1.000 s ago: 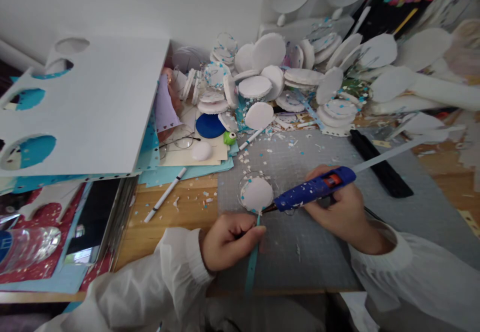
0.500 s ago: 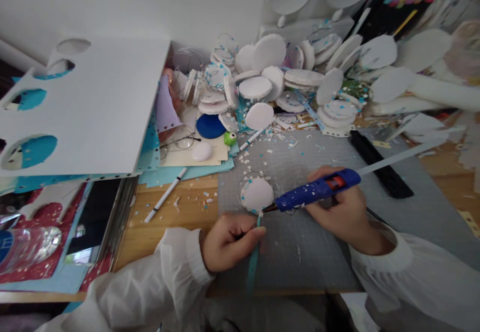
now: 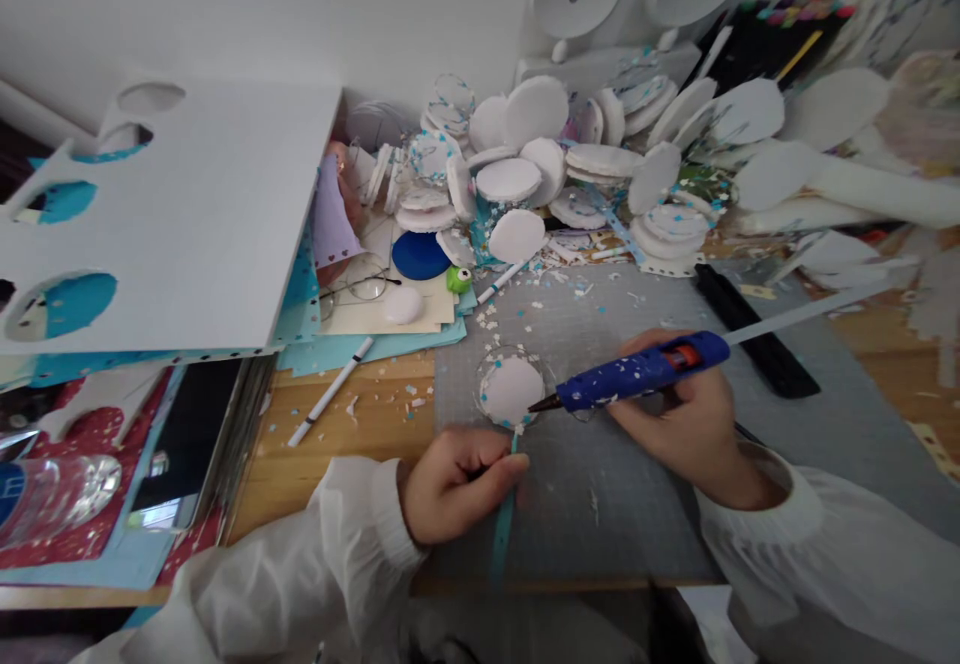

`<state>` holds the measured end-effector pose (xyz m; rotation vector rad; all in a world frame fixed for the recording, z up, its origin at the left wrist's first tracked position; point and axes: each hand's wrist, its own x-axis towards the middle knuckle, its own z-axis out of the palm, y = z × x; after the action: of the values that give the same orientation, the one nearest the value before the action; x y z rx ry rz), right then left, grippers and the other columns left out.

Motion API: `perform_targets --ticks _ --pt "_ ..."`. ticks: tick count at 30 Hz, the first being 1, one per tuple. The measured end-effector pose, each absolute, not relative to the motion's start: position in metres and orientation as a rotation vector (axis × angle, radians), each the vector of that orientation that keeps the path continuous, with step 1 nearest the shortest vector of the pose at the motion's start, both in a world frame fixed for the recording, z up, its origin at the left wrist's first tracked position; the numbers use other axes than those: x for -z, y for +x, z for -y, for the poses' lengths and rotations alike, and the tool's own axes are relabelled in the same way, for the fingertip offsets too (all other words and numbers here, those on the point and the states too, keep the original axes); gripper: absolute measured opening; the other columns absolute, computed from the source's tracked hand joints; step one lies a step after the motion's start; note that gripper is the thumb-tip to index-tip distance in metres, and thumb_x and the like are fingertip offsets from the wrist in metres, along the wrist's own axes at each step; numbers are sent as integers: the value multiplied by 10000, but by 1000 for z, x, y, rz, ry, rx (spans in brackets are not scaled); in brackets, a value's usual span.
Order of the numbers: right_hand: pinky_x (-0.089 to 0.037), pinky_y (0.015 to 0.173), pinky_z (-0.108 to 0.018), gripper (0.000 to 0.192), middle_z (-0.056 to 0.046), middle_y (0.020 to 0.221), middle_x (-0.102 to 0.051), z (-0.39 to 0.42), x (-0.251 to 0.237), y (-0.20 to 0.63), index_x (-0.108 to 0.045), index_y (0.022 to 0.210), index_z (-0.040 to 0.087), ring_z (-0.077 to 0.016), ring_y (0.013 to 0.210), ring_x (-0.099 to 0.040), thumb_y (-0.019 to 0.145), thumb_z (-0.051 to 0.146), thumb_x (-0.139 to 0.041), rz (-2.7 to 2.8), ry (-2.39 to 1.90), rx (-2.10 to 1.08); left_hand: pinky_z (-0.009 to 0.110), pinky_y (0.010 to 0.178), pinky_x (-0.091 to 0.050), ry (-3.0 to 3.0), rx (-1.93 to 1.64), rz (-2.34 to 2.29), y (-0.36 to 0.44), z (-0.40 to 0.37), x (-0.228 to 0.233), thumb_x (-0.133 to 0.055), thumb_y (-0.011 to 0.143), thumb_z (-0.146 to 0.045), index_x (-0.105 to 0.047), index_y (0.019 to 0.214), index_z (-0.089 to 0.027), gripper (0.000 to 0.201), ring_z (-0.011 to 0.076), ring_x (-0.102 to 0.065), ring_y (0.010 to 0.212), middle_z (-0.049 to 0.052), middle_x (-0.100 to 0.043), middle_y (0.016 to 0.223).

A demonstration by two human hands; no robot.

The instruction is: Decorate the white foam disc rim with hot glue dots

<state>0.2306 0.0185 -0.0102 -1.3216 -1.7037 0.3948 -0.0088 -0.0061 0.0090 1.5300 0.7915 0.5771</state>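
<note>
My right hand point(image 3: 679, 422) grips a blue glue gun point(image 3: 637, 372) speckled with white bits. Its nozzle touches the right edge of a white foam disc point(image 3: 512, 389) lying on the grey cutting mat point(image 3: 600, 504). A thin light-blue paper strip point(image 3: 504, 524) is pinched in my left hand point(image 3: 454, 482) and runs from just below the disc toward me. Both wrists are in white sleeves.
A heap of white foam discs point(image 3: 570, 159) fills the back of the desk. A large white board with round cut-outs point(image 3: 157, 214) lies at the left. A white pen point(image 3: 330, 392), glasses point(image 3: 360, 284), a black ruler point(image 3: 754, 329) and a plastic bottle point(image 3: 52, 489) lie around.
The glue gun has lifted and shifted slightly right, and its nozzle now points at the disc's right edge rather than below it. My left hand stays on the strip.
</note>
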Motion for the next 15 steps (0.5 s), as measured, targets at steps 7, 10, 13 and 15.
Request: perform_targets --ticks 7,10,13,15 --pt "-494 581 -351 325 -15 775 -610 -17 15 231 -554 935 229 -200 636 -594 654 312 -694 1690 -1443 -310 187 431 -290 1540 -635 -812 -7 8 -7 -389 921 -532 -590 588 -114 571 64 -376 424 -34 -400 440" --pt "-480 572 -329 277 -3 722 -590 -16 8 238 -559 864 228 -179 600 -572 654 306 -721 1581 -1441 -289 181 405 -267 1482 -665 -855 -5 11 -4 -414 907 -542 -580 595 -119 552 55 -342 388 -51 -380 408" --pt "-474 648 -357 262 -46 762 -597 -11 -5 262 -561 826 211 -199 665 -582 652 292 -740 1386 -1459 -244 178 384 -250 1434 -674 -888 -4 14 -2 -434 881 -579 -569 593 -125 555 50 -323 358 -63 -369 382" --pt "-458 690 -386 250 -79 789 -598 -6 -10 292 -567 835 205 -223 708 -586 670 290 -735 1283 -1501 -162 177 375 -245 1428 -683 -897 -2 15 -1 -443 866 -598 -565 591 -127 559 48 -318 344 -67 -370 372"
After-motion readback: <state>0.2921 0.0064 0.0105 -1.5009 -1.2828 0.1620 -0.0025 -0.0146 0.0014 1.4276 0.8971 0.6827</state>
